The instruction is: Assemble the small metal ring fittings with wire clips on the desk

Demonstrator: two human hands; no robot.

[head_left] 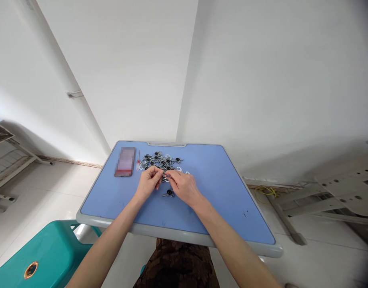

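My left hand [148,182] and my right hand [184,186] meet fingertip to fingertip above the blue tabletop [220,192]. Both are closed in a pinch on a small metal part [165,173], mostly covered by the fingers, so its exact shape is unclear. Right behind the hands lies a loose pile of small silver metal pieces with round black discs [163,162], some with flat ring-like plates. One similar piece with a black disc [169,193] lies apart, nearer to me, just below my right hand's fingers.
Left of the pile are a slim pen-like tool with red on it [138,161] and a phone with a blurred screen [125,161]. A green stool [49,252] stands at the lower left. Another desk frame [328,196] and a yellow cable [266,191] are to the right; white walls rise behind.
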